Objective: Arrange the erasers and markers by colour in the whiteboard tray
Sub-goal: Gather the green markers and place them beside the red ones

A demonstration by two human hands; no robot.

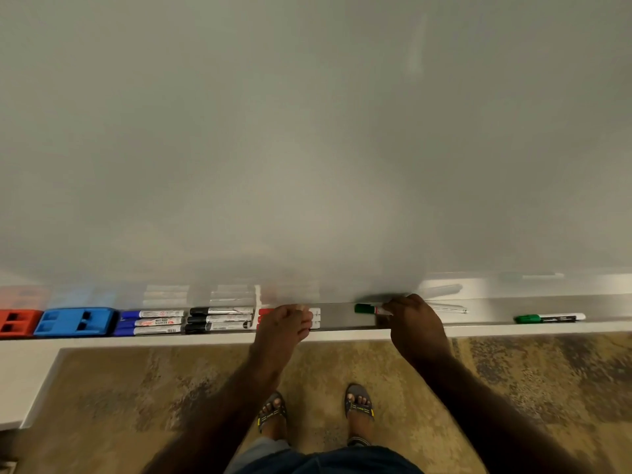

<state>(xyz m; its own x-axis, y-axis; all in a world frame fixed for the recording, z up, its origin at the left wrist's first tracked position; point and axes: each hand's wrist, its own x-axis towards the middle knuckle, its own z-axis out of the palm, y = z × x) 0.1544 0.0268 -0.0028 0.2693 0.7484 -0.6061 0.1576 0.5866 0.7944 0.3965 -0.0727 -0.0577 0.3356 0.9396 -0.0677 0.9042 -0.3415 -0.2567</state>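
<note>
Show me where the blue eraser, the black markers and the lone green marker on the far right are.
blue eraser [74,322]: head view, middle of its top face.
black markers [220,319]: head view, barrel of the middle one in the group.
lone green marker [550,317]: head view, middle of its barrel, right of the green cap.

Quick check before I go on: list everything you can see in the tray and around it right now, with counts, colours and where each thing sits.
red eraser: 1, red, far left end of the tray.
blue eraser: 1, blue, just right of the red one.
blue markers: 3, blue caps, stacked side by side right of the blue eraser.
black markers: 3, black caps, right of the blue ones.
red markers: at least 2, red caps, mostly hidden under the left hand.
green marker: 1, green cap, mid-tray, at the right hand's fingertips.
second green marker: 1, green cap, alone far right.
whiteboard: 1, grey-white, above the tray.
floor: mottled brown.
left hand: on the red markers.
right hand: grip on the green marker.
feet in sandals: 2, below.
</note>
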